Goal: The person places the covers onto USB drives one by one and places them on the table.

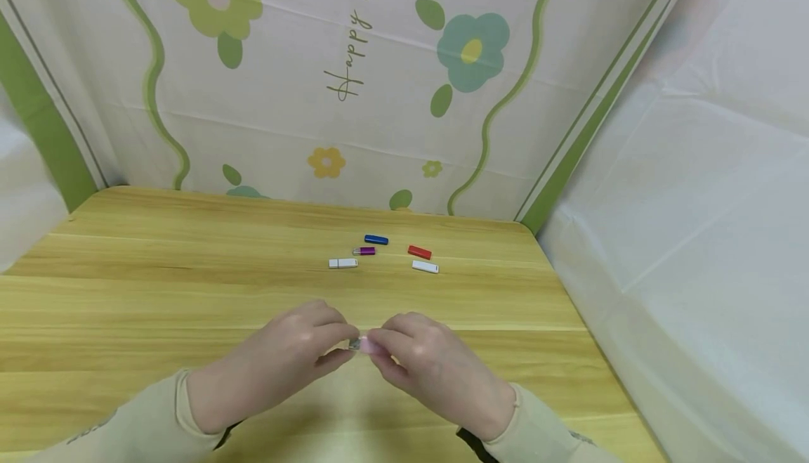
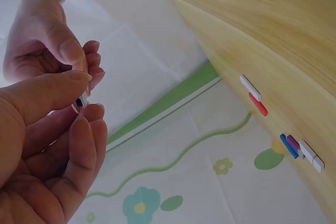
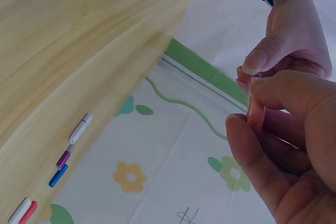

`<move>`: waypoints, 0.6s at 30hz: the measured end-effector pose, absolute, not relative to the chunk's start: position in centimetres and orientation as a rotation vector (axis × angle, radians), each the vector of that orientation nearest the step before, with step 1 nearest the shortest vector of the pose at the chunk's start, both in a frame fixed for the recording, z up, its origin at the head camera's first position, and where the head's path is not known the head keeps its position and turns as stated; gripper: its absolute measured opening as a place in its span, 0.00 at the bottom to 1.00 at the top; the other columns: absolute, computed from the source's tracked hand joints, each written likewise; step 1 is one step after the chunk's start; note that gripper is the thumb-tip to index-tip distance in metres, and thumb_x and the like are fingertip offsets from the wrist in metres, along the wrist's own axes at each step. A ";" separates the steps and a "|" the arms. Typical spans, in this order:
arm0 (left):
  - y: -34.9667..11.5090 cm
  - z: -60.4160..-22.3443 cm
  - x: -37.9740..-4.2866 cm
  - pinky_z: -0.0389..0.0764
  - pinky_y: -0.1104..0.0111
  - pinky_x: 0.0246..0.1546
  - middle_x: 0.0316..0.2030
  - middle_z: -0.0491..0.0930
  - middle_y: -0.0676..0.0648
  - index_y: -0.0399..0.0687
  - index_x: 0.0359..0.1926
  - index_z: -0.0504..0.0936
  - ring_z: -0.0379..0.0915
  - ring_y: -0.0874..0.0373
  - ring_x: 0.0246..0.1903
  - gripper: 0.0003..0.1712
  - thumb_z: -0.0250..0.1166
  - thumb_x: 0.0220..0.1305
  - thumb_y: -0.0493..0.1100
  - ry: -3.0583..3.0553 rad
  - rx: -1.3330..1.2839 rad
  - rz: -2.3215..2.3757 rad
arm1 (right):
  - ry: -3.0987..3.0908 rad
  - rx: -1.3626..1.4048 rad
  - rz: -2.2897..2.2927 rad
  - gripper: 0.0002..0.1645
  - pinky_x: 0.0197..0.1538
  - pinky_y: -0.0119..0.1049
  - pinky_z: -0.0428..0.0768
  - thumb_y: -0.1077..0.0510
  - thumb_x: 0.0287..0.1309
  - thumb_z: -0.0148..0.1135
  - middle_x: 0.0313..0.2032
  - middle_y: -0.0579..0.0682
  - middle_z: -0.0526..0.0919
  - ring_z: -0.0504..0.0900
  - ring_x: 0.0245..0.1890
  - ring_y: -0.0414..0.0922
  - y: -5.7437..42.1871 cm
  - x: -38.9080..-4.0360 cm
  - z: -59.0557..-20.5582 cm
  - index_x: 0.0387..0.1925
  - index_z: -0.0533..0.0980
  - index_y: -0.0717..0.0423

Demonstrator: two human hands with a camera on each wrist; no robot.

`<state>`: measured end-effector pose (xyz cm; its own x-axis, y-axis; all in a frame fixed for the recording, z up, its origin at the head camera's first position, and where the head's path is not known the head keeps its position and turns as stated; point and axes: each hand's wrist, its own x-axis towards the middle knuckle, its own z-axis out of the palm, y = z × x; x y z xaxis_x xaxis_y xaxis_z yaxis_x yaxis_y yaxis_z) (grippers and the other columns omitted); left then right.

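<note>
Between the fingertips of both hands, close in front of the body, is a small pink USB stick (image 1: 367,346) with a clear and silvery end. My left hand (image 1: 284,350) pinches the clear end between thumb and fingers. From the other side, my right hand (image 1: 436,364) pinches the pink body, with thumb and forefinger covering much of it. In the left wrist view a dark and clear bit of the stick (image 2: 81,101) shows between the fingers. The fingertips of the two hands are almost together.
Farther back on the wooden table (image 1: 189,294) lie a blue stick (image 1: 376,239), a purple USB stick (image 1: 367,251) with its metal plug showing, a capped white one (image 1: 343,263), a red one (image 1: 420,252) and another white one (image 1: 425,266). A flowered cloth (image 1: 278,119) hangs behind.
</note>
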<state>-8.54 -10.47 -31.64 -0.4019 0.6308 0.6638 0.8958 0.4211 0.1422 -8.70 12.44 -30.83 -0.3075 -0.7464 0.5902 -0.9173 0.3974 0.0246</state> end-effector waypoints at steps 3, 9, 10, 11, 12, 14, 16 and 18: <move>-10.4 -31.7 -8.5 0.75 0.81 0.33 0.31 0.80 0.55 0.44 0.35 0.85 0.74 0.64 0.31 0.17 0.80 0.42 0.31 -2.151 -1.294 -0.655 | -2.139 1.417 0.420 0.08 0.40 0.19 0.76 0.62 0.56 0.72 0.32 0.42 0.82 0.79 0.31 0.36 12.4 -8.7 -30.9 0.39 0.84 0.57; -10.4 -31.6 -8.5 0.74 0.82 0.31 0.30 0.79 0.56 0.44 0.35 0.84 0.73 0.65 0.30 0.16 0.79 0.44 0.33 -2.141 -1.317 -0.633 | -2.133 1.421 0.400 0.07 0.40 0.19 0.75 0.62 0.58 0.71 0.31 0.42 0.81 0.78 0.31 0.36 12.4 -8.6 -30.9 0.39 0.83 0.57; -10.4 -31.6 -8.5 0.74 0.82 0.31 0.30 0.79 0.56 0.44 0.35 0.84 0.72 0.65 0.30 0.15 0.79 0.45 0.33 -2.144 -1.320 -0.632 | -2.132 1.422 0.395 0.06 0.40 0.19 0.75 0.62 0.58 0.70 0.31 0.42 0.81 0.78 0.31 0.36 12.5 -8.6 -30.9 0.38 0.83 0.57; -10.4 -31.6 -8.5 0.74 0.82 0.31 0.29 0.79 0.56 0.44 0.35 0.84 0.72 0.65 0.30 0.15 0.79 0.45 0.33 -2.147 -1.324 -0.631 | -2.131 1.423 0.392 0.06 0.40 0.19 0.75 0.62 0.58 0.70 0.31 0.42 0.81 0.78 0.31 0.36 12.5 -8.6 -30.9 0.38 0.83 0.57; -10.4 -31.6 -8.5 0.73 0.83 0.31 0.29 0.79 0.56 0.44 0.36 0.84 0.72 0.65 0.30 0.15 0.79 0.45 0.34 -2.151 -1.331 -0.632 | -2.131 1.423 0.388 0.06 0.40 0.19 0.75 0.62 0.58 0.70 0.31 0.42 0.81 0.78 0.31 0.36 12.5 -8.6 -30.9 0.38 0.83 0.57; -10.3 -31.6 -8.5 0.73 0.83 0.31 0.29 0.78 0.56 0.44 0.35 0.84 0.72 0.65 0.30 0.14 0.79 0.46 0.34 -2.153 -1.335 -0.628 | -2.130 1.424 0.376 0.05 0.40 0.19 0.75 0.61 0.59 0.70 0.31 0.42 0.81 0.78 0.31 0.36 12.4 -8.6 -30.9 0.38 0.83 0.56; -10.3 -31.6 -8.5 0.73 0.83 0.31 0.29 0.78 0.56 0.44 0.35 0.84 0.72 0.65 0.30 0.14 0.79 0.46 0.35 -2.152 -1.337 -0.624 | -2.130 1.424 0.363 0.06 0.40 0.18 0.75 0.61 0.58 0.71 0.32 0.42 0.81 0.79 0.31 0.36 12.4 -8.6 -30.9 0.38 0.83 0.56; -10.2 -31.6 -8.4 0.73 0.83 0.31 0.29 0.78 0.56 0.43 0.35 0.84 0.72 0.65 0.30 0.14 0.79 0.46 0.35 -2.143 -1.343 -0.619 | -2.130 1.423 0.344 0.06 0.41 0.19 0.76 0.61 0.58 0.71 0.32 0.42 0.81 0.79 0.32 0.36 12.4 -8.5 -30.8 0.38 0.83 0.56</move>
